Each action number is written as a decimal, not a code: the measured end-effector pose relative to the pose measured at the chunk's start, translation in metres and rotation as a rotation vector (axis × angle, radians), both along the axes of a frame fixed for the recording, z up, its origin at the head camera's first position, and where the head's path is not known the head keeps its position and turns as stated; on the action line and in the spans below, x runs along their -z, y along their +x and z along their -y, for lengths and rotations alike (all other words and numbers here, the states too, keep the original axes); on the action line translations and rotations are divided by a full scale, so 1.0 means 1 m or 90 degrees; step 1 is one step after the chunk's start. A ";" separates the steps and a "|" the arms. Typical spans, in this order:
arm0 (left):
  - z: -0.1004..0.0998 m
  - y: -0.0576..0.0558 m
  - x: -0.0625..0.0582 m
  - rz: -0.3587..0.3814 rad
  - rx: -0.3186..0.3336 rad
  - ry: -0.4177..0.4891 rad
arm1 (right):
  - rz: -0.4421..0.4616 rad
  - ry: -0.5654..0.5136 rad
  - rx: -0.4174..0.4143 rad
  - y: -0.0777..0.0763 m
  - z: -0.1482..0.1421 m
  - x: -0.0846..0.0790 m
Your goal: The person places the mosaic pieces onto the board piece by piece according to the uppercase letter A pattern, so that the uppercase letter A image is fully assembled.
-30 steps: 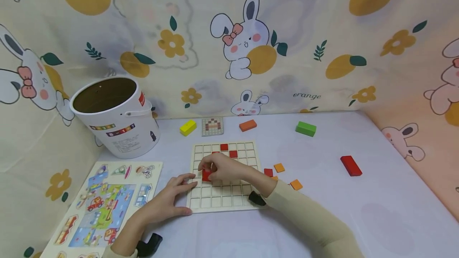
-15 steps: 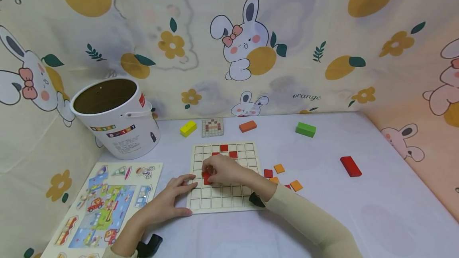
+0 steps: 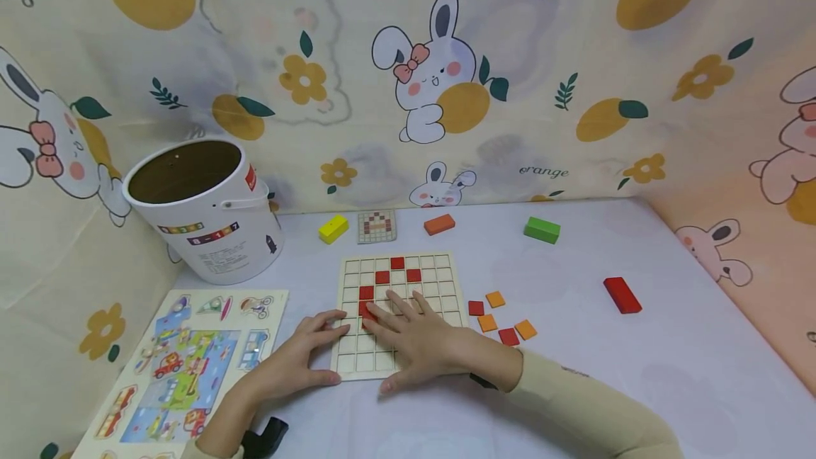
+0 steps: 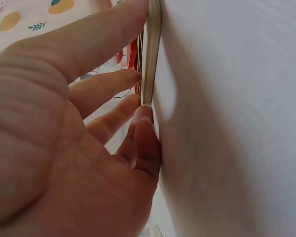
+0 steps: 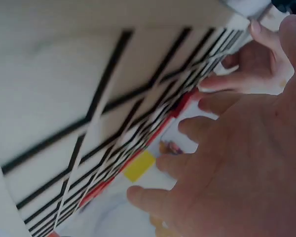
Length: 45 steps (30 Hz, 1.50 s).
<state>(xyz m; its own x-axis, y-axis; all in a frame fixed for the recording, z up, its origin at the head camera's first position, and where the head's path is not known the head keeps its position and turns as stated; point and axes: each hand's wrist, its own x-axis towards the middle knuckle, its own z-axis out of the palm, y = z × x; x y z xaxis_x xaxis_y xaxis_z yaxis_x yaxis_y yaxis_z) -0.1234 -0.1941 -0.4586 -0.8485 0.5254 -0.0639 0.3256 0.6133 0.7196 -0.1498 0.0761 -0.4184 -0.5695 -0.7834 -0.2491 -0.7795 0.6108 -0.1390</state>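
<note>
I count four blocks (image 3: 542,230), two boards (image 3: 353,268), one card (image 3: 377,226), one bucket (image 3: 229,246), perhaps eleven tiles (image 3: 495,299).

White bucket (image 3: 210,225), rabbit-print backdrop (image 3: 395,151), green block (image 3: 542,230)

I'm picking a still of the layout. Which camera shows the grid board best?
The head view: it looks down on the grid board, showing most of its squares, though the right hand covers some. The left wrist view shows mainly its edge; the right wrist view shows its squares at a steep slant.

I'm at a play table (image 3: 548,282) (which room, I can't tell): rabbit-printed cloth (image 3: 535,55) beyond my fingers (image 3: 399,305), a picture puzzle (image 3: 191,374) left of them.
</note>
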 end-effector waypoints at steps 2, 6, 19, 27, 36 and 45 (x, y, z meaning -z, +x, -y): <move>0.000 0.000 0.000 0.002 -0.001 0.000 | -0.020 0.011 -0.001 0.002 0.001 0.004; 0.000 0.000 0.001 0.006 -0.006 0.002 | -0.049 0.034 0.003 0.003 0.005 0.010; 0.000 0.000 0.001 -0.005 0.001 -0.001 | -0.020 -0.027 0.028 0.000 -0.002 0.010; -0.002 -0.001 0.002 0.003 0.001 -0.002 | 0.127 -0.306 0.187 -0.013 -0.095 -0.005; -0.001 0.000 0.000 0.005 -0.007 -0.004 | 0.192 -0.377 0.313 0.004 -0.169 -0.004; -0.001 0.001 -0.002 0.009 -0.011 -0.001 | 0.120 -0.361 0.266 0.010 -0.170 0.006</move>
